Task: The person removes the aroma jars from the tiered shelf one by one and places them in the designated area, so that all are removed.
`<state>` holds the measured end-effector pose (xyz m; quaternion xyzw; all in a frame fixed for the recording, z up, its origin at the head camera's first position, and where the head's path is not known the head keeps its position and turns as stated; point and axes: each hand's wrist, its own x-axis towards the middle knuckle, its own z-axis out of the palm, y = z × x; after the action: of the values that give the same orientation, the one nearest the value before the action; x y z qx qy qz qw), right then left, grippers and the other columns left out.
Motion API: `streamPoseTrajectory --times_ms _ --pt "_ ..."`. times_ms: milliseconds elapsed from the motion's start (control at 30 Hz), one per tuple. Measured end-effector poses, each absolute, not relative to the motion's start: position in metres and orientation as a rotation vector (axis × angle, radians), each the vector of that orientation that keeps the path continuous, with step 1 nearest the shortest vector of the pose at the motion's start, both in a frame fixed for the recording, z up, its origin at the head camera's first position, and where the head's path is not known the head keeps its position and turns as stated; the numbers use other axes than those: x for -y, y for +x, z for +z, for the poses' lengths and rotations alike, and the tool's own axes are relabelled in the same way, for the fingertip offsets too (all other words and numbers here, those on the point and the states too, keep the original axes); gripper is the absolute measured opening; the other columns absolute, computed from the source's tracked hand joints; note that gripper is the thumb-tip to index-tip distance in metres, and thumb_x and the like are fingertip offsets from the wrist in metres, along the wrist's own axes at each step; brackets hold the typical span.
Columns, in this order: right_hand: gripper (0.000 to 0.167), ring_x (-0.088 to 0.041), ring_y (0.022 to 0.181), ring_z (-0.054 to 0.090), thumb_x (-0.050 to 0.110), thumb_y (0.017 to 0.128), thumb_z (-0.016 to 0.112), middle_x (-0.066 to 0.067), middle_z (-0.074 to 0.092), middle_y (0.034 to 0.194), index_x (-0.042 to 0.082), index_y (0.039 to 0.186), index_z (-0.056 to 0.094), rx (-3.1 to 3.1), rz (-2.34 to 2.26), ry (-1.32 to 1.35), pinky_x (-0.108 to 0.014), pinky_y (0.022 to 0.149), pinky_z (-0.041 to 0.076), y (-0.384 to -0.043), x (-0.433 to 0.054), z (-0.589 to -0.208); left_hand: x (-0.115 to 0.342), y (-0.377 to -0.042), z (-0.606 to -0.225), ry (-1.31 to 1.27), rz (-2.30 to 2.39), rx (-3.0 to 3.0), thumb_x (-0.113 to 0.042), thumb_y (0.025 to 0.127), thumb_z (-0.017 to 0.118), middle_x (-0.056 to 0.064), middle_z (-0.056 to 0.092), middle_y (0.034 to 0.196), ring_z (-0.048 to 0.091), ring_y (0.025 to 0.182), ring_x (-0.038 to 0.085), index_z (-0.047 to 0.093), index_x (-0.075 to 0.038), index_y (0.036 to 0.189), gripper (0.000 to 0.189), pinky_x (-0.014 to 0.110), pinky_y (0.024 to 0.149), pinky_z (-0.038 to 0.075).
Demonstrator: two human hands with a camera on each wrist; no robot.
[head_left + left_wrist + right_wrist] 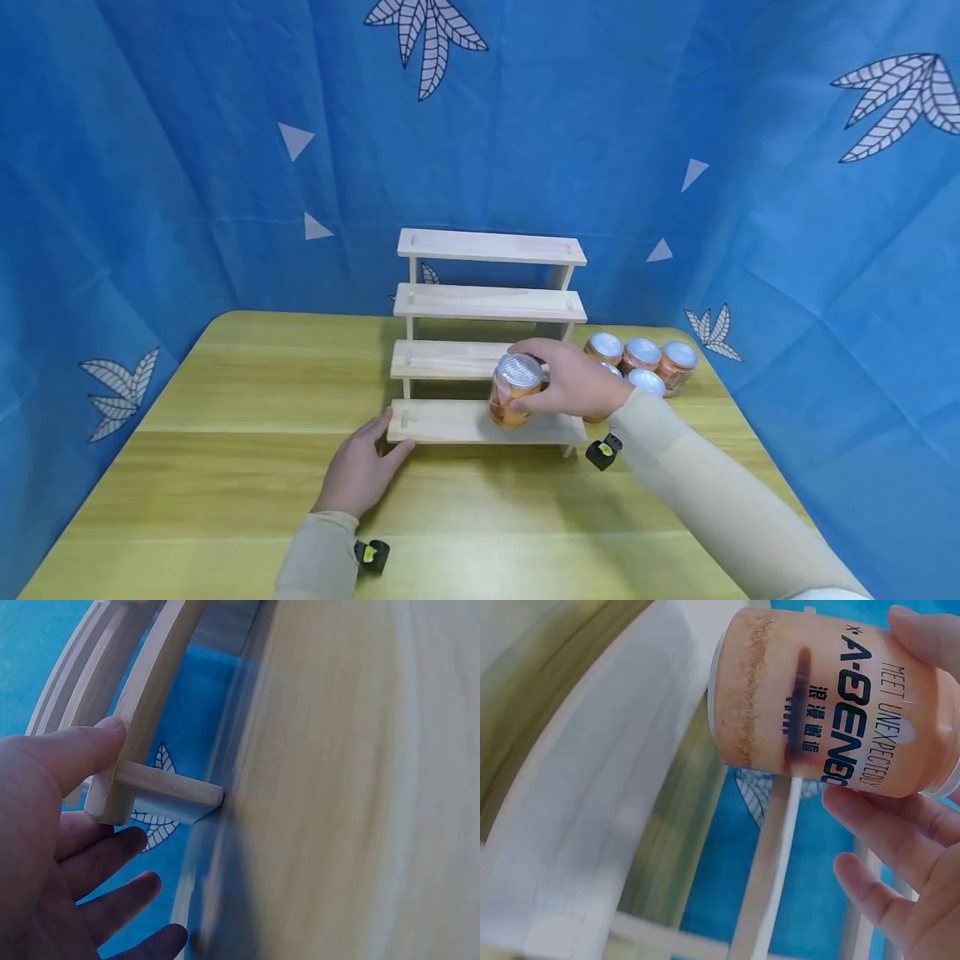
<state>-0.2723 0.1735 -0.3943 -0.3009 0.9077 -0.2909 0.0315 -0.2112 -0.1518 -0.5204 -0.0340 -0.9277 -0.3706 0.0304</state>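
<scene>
A four-tier wooden display rack (491, 302) stands on the table. My right hand (570, 377) grips a clear jar (514, 392) with orange-brown contents and a silvery lid, upright over the lowest tier. Dark lettering shows on the jar (817, 705) in the right wrist view, where the thumb and fingers (889, 832) hold it near the lid. Whether its base touches the board cannot be told. My left hand (360, 467) pinches the left end of the lowest board (154, 690) between thumb and index finger, the other fingers spread below.
Several similar jars (678, 367) are grouped on the table right of the rack, partly hidden by my right hand and forearm. A blue cloth (495, 150) with leaf prints hangs behind and beside the wood-patterned table (262, 400).
</scene>
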Motion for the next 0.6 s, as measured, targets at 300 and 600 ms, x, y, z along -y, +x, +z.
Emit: streamPoseTrajectory --times_ms 300,600 --pt "0.073 -0.015 0.098 0.064 0.052 0.078 0.084 0.003 0.066 0.118 0.017 0.136 0.057 -2.882 -0.897 -0.850 -0.037 0.083 0.057 -0.268 -0.208 -0.385 0.151 -0.212 -0.518 -0.115 -1.141 2.881 -0.051 0.096 0.065 0.019 0.044 0.154 0.041 0.141 0.041 0.041 -0.006 0.153 0.077 0.055 0.116 0.035" --pt "0.078 -0.021 0.099 0.062 0.057 0.078 0.082 0.000 0.063 0.121 0.017 0.139 0.055 -2.967 -0.873 -0.683 -0.038 0.079 0.056 -0.263 -0.242 -0.373 0.151 -0.212 -0.518 -0.100 -1.151 2.886 -0.052 0.096 0.064 0.019 0.043 0.155 0.040 0.142 0.040 0.039 -0.007 0.154 0.078 0.054 0.116 0.034"
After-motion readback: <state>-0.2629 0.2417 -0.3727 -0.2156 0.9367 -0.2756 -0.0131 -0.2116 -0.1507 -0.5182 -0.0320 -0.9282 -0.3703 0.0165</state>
